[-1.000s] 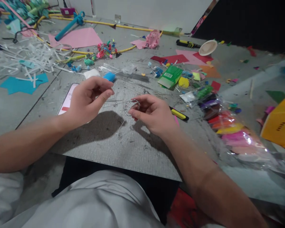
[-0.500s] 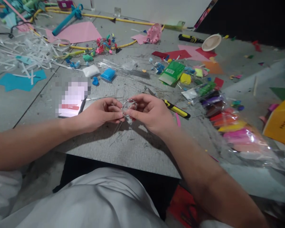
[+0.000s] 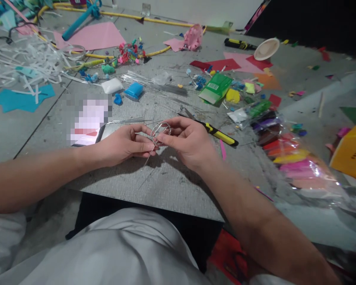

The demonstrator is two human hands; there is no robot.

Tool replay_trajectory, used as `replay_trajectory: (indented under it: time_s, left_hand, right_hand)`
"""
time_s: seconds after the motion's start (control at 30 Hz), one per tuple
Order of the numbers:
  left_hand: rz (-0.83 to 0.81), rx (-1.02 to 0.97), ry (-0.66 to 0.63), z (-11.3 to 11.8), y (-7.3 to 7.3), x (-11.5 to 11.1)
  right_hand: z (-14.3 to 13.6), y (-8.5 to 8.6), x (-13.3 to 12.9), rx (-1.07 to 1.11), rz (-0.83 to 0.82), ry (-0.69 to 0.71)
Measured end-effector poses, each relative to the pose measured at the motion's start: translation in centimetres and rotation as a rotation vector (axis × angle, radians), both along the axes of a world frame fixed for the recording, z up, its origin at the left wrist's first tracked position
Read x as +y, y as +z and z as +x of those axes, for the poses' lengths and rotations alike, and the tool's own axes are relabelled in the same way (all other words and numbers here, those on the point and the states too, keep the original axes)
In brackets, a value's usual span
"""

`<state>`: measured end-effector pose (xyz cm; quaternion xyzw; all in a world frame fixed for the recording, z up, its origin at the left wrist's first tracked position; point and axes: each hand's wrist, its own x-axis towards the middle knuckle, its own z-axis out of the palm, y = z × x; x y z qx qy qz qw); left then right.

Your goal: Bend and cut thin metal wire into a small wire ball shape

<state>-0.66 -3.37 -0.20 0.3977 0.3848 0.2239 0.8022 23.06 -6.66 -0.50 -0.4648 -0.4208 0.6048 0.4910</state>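
Between my two hands is a small ring of twisted silvery wire [image 3: 161,127], held a little above the grey table [image 3: 178,174]. My left hand [image 3: 130,142] pinches its left side, with thin wire ends sticking out below the fingertips. On the other side, the thumb and fingers of my right hand [image 3: 185,138] close on the ring. Loose straight wires [image 3: 130,120] lie just behind my left hand. A yellow and black utility knife [image 3: 221,135] rests beyond my right hand, close to its knuckles.
A phone [image 3: 89,122] with a blurred screen lies left of my hands. Farther back are a blue clay packet [image 3: 134,90], a white packet [image 3: 112,86], a bundle of wires [image 3: 157,85] and a green box [image 3: 216,88]. Bagged coloured clay [image 3: 296,158] sits at the right.
The wire ring has turned slightly in my fingers, and its loose ends now point more steeply downward. Both hands keep their grip. The whole view has shifted a little.
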Motion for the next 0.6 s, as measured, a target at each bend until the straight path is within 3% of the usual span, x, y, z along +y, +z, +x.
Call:
replay_trajectory:
  time_s: [0.2,0.4,0.6]
  left_hand:
    - [0.082,0.064,-0.073,-0.3,0.6,-0.1]
    - [0.208,0.147,-0.203,-0.6,0.8,0.2]
    - [0.216,0.172,-0.175,-0.3,0.8,0.0]
  right_hand:
    - [-0.3,0.5,-0.2,-0.081,0.039,-0.099]
    - [0.0,1.0,0.1,-0.113,-0.006,-0.11]
    - [-0.1,0.9,0.2,-0.101,-0.022,-0.155]
